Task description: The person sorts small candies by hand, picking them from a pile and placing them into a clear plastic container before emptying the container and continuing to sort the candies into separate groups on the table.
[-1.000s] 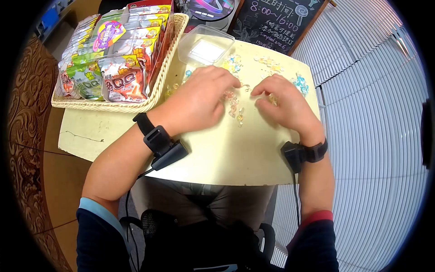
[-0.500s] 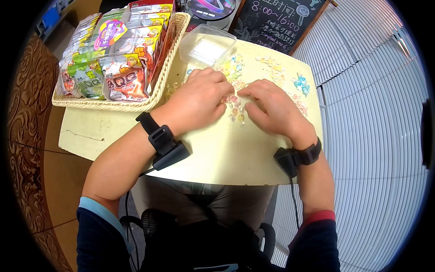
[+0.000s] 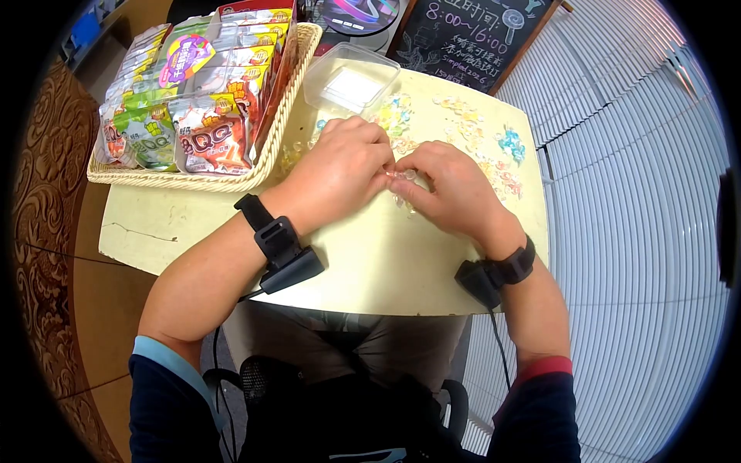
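My left hand (image 3: 345, 164) rests over the table with its fingers curled and its thumb drawn in. Meeting it at the fingertips is my right hand (image 3: 451, 185), thumb and forefinger closed towards a small pinkish translucent piece (image 3: 391, 174) between the two hands. Its exact kind is too small to tell, and my left fingertips are partly hidden. Just beneath and beyond the hands lie small clear coloured pieces like beads, among them a yellow and blue cluster (image 3: 397, 113), a blue heap (image 3: 512, 144) and pink-orange ones (image 3: 505, 182).
A clear plastic box (image 3: 352, 86) stands beyond my left hand. The wicker basket (image 3: 282, 139) of snack packets (image 3: 212, 135) sits at the left. Behind are a chalkboard (image 3: 463, 42) and a round-patterned box (image 3: 360, 15). White blinds (image 3: 625, 231) border the right side of the table (image 3: 370, 270).
My right hand has moved left and its fingertips now meet my left hand's. Thumb and forefinger have closed in. My left hand has barely moved.
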A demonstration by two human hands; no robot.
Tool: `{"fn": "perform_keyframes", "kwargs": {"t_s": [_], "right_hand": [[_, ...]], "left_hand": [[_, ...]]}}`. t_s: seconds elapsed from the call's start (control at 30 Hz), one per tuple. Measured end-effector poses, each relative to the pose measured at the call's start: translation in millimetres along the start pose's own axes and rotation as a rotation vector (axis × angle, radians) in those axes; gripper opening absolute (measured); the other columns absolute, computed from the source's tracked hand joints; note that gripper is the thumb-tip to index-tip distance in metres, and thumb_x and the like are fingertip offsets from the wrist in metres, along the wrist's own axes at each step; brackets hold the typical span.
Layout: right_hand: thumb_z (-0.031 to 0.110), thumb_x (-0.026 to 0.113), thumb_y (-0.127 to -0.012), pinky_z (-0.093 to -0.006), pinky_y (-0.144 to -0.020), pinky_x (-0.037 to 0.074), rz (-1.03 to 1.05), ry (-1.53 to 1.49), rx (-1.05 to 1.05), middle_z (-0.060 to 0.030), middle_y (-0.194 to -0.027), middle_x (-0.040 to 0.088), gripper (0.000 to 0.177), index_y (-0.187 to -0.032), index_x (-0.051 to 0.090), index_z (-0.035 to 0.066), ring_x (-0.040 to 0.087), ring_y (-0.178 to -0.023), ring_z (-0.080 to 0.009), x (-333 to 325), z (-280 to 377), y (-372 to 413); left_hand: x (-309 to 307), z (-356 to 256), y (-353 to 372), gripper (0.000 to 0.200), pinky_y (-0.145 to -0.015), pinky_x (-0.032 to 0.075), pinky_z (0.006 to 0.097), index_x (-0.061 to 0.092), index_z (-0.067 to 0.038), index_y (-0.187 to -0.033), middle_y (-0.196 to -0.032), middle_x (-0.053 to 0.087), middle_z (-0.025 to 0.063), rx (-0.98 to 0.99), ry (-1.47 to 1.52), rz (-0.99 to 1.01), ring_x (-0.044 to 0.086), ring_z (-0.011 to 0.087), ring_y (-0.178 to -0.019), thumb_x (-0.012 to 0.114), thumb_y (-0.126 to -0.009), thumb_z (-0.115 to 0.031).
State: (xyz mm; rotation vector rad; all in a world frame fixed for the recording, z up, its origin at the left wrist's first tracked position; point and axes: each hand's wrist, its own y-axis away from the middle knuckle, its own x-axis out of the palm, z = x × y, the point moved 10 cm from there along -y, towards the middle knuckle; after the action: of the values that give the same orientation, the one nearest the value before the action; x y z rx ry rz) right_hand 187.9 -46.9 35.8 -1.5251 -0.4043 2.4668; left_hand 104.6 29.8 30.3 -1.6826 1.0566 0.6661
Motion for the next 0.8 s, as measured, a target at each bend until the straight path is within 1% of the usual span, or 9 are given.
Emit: {"fn": "perform_keyframes", "kwargs": {"t_s": [0.07,0.17,0.4,0.6,0.67,0.7,0.77,0.8], "right_hand": [[0.023,0.077,-0.094,-0.0459,-0.085,0.055,-0.004,0.045,0.001,-0.0149,-0.094,0.074,0.019,-0.097,0.077,0.004,0.068,-0.092,-0.0353,0.8,-1.5,0.2],[0.021,0.077,-0.093,-0.0460,-0.085,0.055,0.008,0.014,0.021,-0.0152,-0.093,0.073,0.017,-0.096,0.077,0.004,0.068,-0.092,-0.0358,0.8,-3.6,0.2],[0.019,0.076,-0.094,-0.0456,-0.084,0.055,-0.012,0.002,-0.014,-0.0151,-0.093,0.073,0.016,-0.097,0.077,0.004,0.068,-0.092,-0.0357,-1.8,-0.8,0.9],[0.018,0.076,-0.094,-0.0447,-0.083,0.056,-0.052,-0.045,0.065,-0.0141,-0.093,0.075,0.014,-0.099,0.075,0.004,0.070,-0.091,-0.0349,-9.1,0.1,-0.6],[0.017,0.075,-0.095,-0.0440,-0.083,0.056,-0.064,-0.028,0.016,-0.0139,-0.093,0.075,0.013,-0.098,0.075,0.004,0.070,-0.091,-0.0345,-9.4,-0.1,-0.6],[0.017,0.075,-0.095,-0.0440,-0.083,0.056,-0.064,-0.027,0.016,-0.0139,-0.093,0.075,0.013,-0.098,0.075,0.004,0.070,-0.091,-0.0345,-10.4,-0.8,-0.6],[0.016,0.076,-0.096,-0.0425,-0.080,0.056,-0.119,-0.012,0.023,-0.0137,-0.093,0.075,0.012,-0.098,0.076,0.004,0.070,-0.087,-0.0327,-19.6,-2.9,0.1],[0.016,0.076,-0.096,-0.0425,-0.080,0.056,-0.119,-0.012,0.023,-0.0137,-0.093,0.075,0.012,-0.098,0.076,0.004,0.070,-0.087,-0.0327,-23.7,-6.1,0.3]], "left_hand": [[2.3,1.4,1.1,0.013,-0.103,0.046,0.0437,0.077,-0.007,-0.098,-0.109,0.069,0.0076,0.005,0.028,-0.006,0.063,0.0309,-0.112,0.080,-0.090,-0.018],[1.6,-0.7,0.5,0.013,-0.104,0.046,0.0440,0.078,-0.007,-0.098,-0.110,0.070,0.0074,0.012,0.031,-0.003,0.063,0.0309,-0.112,0.080,-0.091,-0.018],[-3.5,-1.4,-1.0,0.013,-0.103,0.046,0.0441,0.078,-0.006,-0.098,-0.109,0.072,0.0081,0.016,0.032,-0.055,0.064,0.0310,-0.112,0.081,-0.091,-0.018],[-7.7,-0.6,-0.8,0.013,-0.103,0.047,0.0446,0.078,-0.006,-0.097,-0.110,0.072,0.0091,0.018,0.010,-0.093,0.065,0.0314,-0.111,0.081,-0.091,-0.017],[-6.7,-2.9,-1.1,0.018,-0.104,0.047,0.0446,0.076,-0.005,-0.103,-0.111,0.072,0.0108,0.036,0.013,-0.066,0.064,0.0326,-0.112,0.081,-0.091,-0.018],[-5.8,-3.3,-1.3,0.018,-0.104,0.047,0.0446,0.076,-0.005,-0.103,-0.111,0.072,0.0108,0.036,0.013,-0.066,0.064,0.0326,-0.112,0.081,-0.091,-0.018],[-12.6,-3.6,-0.5,0.026,-0.104,0.047,0.0452,0.074,-0.005,-0.111,-0.112,0.071,0.0124,0.025,0.008,-0.158,0.064,0.0345,-0.114,0.082,-0.090,-0.019],[-13.4,-4.4,-0.2,0.026,-0.104,0.047,0.0452,0.074,-0.005,-0.111,-0.112,0.071,0.0124,0.025,0.008,-0.158,0.064,0.0345,-0.114,0.082,-0.090,-0.019]]}}
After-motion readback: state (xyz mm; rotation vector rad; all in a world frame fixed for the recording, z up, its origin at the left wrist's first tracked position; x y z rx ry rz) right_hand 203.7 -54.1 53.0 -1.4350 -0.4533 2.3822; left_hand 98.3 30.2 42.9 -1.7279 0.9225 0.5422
